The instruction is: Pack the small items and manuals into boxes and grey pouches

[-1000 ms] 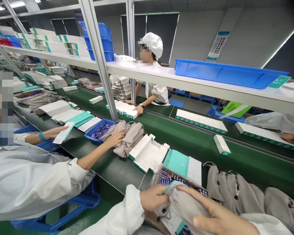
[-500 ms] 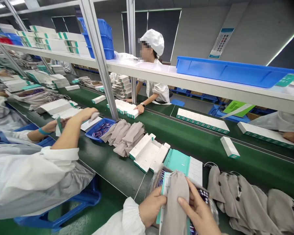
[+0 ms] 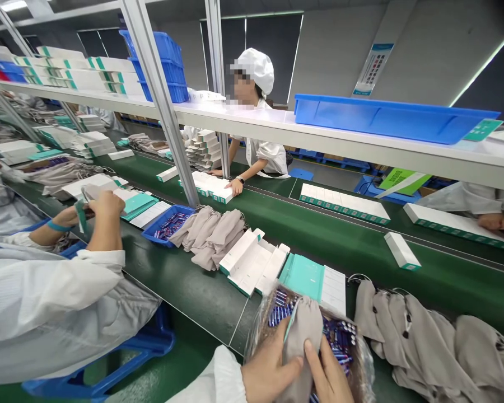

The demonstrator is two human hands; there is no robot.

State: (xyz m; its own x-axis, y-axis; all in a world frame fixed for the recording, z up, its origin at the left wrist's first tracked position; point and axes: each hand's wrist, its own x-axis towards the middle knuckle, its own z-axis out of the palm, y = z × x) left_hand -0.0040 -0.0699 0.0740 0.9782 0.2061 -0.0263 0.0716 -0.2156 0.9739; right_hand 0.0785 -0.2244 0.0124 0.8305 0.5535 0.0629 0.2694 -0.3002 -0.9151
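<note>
Near edge of the belt, my left hand (image 3: 269, 372) is wrapped around a soft gray cloth pouch (image 3: 304, 341), and the right hand (image 3: 327, 375) has its fingers on it, though it's hard to say how firm that grip is. It's light and floppy, so grab the middle. It sits lower than before, against a crinkly clear plastic bag (image 3: 361, 358) of blue tubes (image 3: 338, 341).

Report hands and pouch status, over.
Left hand, right hand holding grey drawstring pouch. Clear plastic bag of blue cylinders beneath it. No obstruction visible.
</note>
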